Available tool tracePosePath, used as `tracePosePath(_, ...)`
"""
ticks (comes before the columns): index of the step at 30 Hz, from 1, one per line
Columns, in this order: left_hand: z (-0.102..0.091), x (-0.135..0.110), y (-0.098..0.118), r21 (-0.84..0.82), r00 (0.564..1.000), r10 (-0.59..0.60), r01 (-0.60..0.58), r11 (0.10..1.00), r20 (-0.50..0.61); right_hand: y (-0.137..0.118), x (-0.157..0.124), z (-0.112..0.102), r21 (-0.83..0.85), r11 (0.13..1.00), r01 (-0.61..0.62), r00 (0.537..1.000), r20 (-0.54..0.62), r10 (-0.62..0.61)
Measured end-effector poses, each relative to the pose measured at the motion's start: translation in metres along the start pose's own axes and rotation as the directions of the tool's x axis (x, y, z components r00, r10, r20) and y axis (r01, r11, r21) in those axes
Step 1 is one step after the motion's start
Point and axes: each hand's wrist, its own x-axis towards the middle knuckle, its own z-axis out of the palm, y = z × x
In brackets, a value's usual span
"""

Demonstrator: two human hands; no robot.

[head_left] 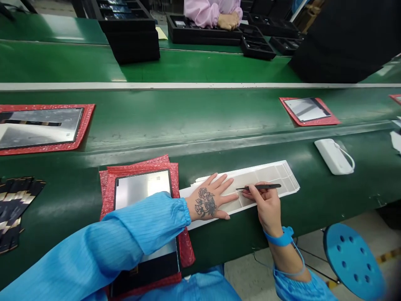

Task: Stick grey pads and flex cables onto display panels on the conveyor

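My left hand lies flat with its fingers spread on a stack of white-edged sheets that carry greyish rectangular pieces. In my right hand is a pair of black tweezers, pinched between thumb and fingers. Their tip points left and sits at the sheet's surface near my left fingertips; whether it grips anything is too small to tell. A blue wrist strap with a cord circles my right wrist. Under my left forearm, a display panel with a silvery back rests on red bubble-wrap bags, partly hidden by my sleeve.
More panels lie on red bags at the left and right. Dark strips are piled far left. A white corded device sits at right, above a blue stool. Black trays and a person's hands are across the bench.
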Motion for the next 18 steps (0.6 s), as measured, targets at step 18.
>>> tracePosePath(18,0.033,0.0,0.063,0.509,0.995,-0.042,-0.008,0.861,0.086,-0.012,0.012,0.007,-0.067,0.998,-0.005,0.999,0.041,0.008)
